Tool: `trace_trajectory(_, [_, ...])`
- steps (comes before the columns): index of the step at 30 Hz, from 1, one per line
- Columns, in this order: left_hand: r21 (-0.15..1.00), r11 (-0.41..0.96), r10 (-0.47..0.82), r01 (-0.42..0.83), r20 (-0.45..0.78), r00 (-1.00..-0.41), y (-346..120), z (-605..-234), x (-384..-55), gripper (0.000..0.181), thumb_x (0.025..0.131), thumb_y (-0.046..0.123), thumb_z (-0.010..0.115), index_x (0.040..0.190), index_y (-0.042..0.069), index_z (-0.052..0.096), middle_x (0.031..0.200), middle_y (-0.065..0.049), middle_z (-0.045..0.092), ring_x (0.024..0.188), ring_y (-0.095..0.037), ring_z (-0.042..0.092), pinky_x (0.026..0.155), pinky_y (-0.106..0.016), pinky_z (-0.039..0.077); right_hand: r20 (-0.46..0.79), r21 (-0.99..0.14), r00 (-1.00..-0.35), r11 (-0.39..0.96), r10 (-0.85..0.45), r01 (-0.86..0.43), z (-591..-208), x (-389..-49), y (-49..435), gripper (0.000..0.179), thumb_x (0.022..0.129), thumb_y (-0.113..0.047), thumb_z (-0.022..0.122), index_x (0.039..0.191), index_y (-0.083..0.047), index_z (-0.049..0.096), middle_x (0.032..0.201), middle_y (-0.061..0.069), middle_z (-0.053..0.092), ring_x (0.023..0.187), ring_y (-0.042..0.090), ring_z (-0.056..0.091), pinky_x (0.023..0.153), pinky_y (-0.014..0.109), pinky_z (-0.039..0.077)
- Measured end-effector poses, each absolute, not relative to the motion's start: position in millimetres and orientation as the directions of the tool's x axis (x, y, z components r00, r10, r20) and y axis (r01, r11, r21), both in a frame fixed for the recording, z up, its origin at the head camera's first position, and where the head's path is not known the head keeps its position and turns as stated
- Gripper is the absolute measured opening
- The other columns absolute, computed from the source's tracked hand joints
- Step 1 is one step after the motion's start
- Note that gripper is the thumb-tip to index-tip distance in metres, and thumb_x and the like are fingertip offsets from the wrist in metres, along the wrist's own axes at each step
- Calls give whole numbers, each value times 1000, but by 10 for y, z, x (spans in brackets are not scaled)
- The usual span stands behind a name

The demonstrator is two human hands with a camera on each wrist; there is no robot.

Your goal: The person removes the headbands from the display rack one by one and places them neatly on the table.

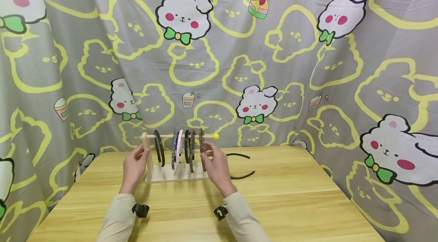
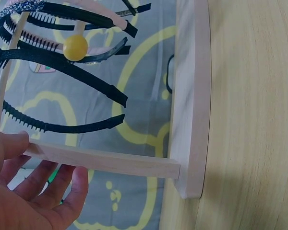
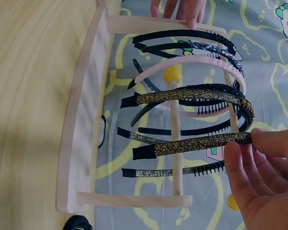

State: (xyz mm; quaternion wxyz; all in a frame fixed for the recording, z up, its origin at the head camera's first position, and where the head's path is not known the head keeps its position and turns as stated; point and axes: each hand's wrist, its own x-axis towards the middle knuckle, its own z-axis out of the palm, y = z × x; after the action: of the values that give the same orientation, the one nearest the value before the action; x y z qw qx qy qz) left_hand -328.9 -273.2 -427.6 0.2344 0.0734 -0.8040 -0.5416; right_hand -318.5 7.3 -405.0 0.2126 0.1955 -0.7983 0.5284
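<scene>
A pale wooden headband rack stands on the table, with several headbands hanging from its upper rod. My left hand holds the upright post at the rack's left end, thumb on one side and fingers on the other. With thumb and fingers, my right hand pinches a black-and-gold glittery headband near the rod's right end. Further along hang another gold-flecked headband, a pink headband and dark ones, including a plain black headband nearest the left post.
A yellow ball caps the upper rod's right end; a second yellow ball tips a lower rod. A black headband lies on the wooden table right of the rack. Behind hangs a patterned grey curtain.
</scene>
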Motion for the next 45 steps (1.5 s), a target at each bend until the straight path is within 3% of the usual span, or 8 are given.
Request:
trace_trajectory(13, [909, 394, -372, 135, 292, -881, -2724, -4264, -3277, 53, 101, 37, 52, 146, 11, 46, 141, -21, 52, 124, -40, 55, 102, -53, 46, 564, -754, -824, 373, -52, -540, -3953, -3165, 171, 42, 90, -5, 69, 130, -14, 59, 107, 3, 68, 90, 17, 68, 69, 20, 56])
trace_trajectory(45, [912, 393, -371, 118, 275, -887, -2702, -4238, -3243, 54, 102, 37, 50, 148, 10, 43, 143, -20, 50, 124, -40, 54, 102, -53, 45, 587, -755, -809, 375, 23, -537, -3789, -3216, 623, 42, 90, -1, 68, 129, -9, 59, 110, 5, 67, 94, 18, 67, 75, 23, 58])
